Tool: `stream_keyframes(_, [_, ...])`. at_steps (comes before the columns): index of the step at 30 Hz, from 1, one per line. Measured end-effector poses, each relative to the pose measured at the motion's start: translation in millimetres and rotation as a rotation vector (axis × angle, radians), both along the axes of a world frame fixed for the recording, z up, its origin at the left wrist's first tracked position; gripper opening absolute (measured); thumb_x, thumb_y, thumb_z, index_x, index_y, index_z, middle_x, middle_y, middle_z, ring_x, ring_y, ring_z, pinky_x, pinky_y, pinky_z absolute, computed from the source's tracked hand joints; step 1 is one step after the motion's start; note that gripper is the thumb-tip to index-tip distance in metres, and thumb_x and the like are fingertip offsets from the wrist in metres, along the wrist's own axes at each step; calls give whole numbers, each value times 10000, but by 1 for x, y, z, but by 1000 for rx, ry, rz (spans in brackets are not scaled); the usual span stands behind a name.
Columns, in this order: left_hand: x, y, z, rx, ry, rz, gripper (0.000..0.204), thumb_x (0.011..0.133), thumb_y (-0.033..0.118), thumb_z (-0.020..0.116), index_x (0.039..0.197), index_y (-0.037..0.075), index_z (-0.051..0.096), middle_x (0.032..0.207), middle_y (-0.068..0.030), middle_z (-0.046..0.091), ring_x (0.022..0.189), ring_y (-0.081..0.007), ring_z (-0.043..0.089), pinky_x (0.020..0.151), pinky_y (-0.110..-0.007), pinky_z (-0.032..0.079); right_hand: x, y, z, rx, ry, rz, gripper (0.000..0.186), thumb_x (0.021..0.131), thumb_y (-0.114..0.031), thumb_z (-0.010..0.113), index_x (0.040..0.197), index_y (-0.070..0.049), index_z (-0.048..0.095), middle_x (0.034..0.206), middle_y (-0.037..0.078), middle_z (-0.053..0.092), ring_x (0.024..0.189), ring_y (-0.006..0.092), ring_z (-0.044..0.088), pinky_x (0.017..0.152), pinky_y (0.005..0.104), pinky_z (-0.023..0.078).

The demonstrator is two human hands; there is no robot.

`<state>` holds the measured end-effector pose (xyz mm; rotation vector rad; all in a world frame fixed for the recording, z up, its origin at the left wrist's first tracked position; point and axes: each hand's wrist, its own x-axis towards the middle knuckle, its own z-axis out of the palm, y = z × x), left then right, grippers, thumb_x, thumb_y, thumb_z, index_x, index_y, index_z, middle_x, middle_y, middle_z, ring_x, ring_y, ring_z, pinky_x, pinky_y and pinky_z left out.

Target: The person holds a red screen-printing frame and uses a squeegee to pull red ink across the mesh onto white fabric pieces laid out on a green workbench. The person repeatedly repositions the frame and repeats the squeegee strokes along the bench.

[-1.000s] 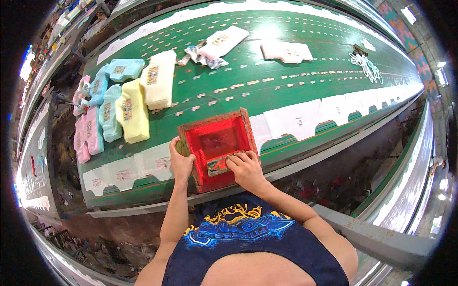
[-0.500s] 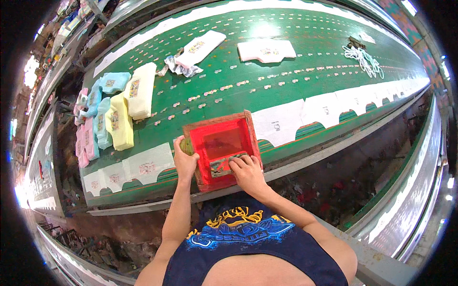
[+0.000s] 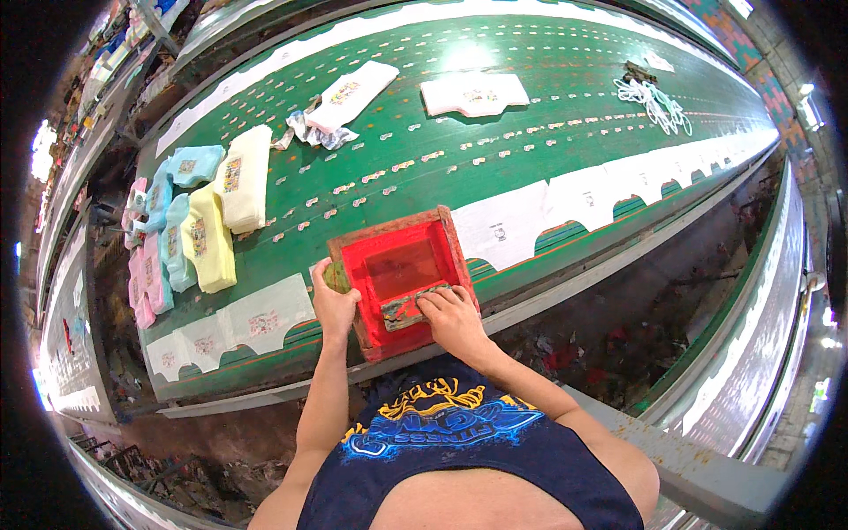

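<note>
A small wooden screen-printing frame, its inside coated with red ink, lies at the near edge of the green table. My left hand is closed on the frame's left side, next to a greenish patch on the wood. Inside the frame, my right hand grips an ink-stained squeegee near the lower side of the mesh window. White cut fabric pieces lie on both sides of the frame: a printed one to the left and another to the right. Whatever is under the frame is hidden.
Stacks of yellow, cream, blue and pink printed fabric lie at the left. Farther back are white stacks and a crumpled plastic wrapper. Looped white cord lies at far right. A metal rail borders the table.
The whole view has shifted slightly left, as if my head turned. Both hands keep their hold on the frame and squeegee, which have barely moved against the table.
</note>
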<state>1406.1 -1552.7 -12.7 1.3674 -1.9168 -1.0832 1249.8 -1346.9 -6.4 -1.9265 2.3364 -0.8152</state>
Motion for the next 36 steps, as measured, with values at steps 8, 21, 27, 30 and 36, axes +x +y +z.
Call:
stream_keyframes(8, [-91, 24, -12, 152, 235, -10, 820, 682, -14, 741, 1462, 69, 502, 1331, -185, 659, 1236, -306, 659, 1065, -409, 517, -90, 20, 26, -19, 83, -25, 187, 828, -106, 658, 1007, -76, 703, 1081, 69, 733, 1099, 256, 667, 1001, 477, 477])
stream_keyframes(21, [-208, 95, -30, 149, 46, 17, 808, 672, 4, 774, 1435, 73, 516, 1308, -198, 689, 1249, -352, 670, 1080, -435, 518, -209, 84, 13, 119, 23, 4, 206, 834, -102, 656, 1027, -63, 717, 1077, 67, 745, 1079, 257, 672, 998, 471, 480])
stream_keyframes(27, [-210, 97, -37, 186, 56, 42, 808, 669, 8, 781, 1430, 82, 520, 1279, -194, 704, 1218, -361, 688, 1064, -437, 531, -215, 90, 16, 157, -1, 28, 211, 864, -99, 684, 1073, -82, 714, 1159, 70, 752, 1133, 251, 674, 1005, 465, 476])
stream_keyframes(30, [-215, 98, -31, 211, 46, 41, 829, 649, -15, 766, 1436, 59, 516, 1281, -183, 675, 1213, -332, 664, 1064, -411, 521, -218, 93, 17, 167, -5, 42, 222, 868, -102, 683, 1087, -81, 714, 1170, 67, 752, 1141, 252, 673, 1008, 467, 475])
stream_keyframes(36, [-215, 96, -42, 166, 14, 31, 810, 671, 14, 783, 1432, 103, 520, 1279, -222, 709, 1217, -390, 686, 1058, -444, 529, -220, 94, 20, 177, 0, 56, 247, 869, -92, 674, 1112, -83, 714, 1172, 62, 749, 1152, 249, 672, 1008, 465, 476])
